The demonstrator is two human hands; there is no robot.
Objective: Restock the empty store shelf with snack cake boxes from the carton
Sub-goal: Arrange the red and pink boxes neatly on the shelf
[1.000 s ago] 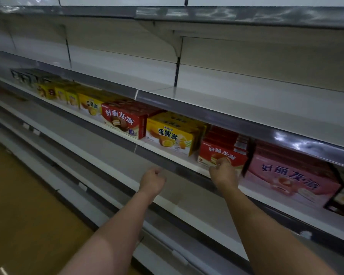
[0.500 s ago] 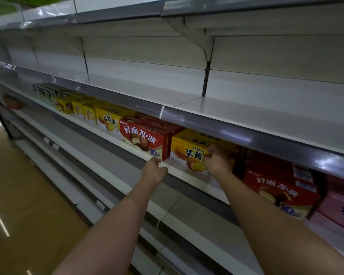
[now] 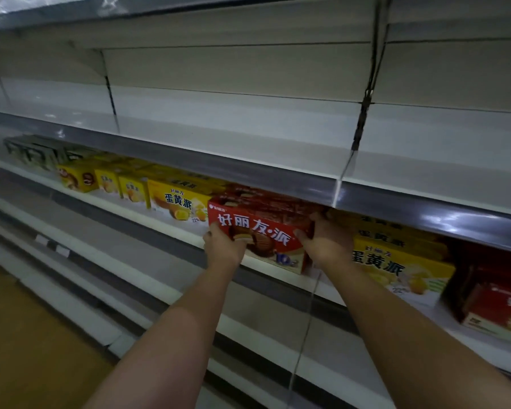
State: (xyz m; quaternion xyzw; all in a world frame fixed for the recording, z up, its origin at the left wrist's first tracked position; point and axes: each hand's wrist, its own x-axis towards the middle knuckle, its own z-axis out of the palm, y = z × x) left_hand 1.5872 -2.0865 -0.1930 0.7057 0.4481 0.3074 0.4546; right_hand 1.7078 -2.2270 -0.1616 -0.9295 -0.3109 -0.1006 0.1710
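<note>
Red box: red snack cake box sits at the shelf front edge, between both hands.
Left hand: left hand grips its lower left corner.
Right hand: right hand wraps its right end, just left of a yellow box.
Long axis: runs hand to hand, along the shelf.
Nearer hand: neither; both touch.

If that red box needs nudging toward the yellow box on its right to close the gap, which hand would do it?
Probably the left hand. It grips the red box at its left end, so it could push it toward the yellow box. The right hand sits between the two boxes, in the way.
</note>
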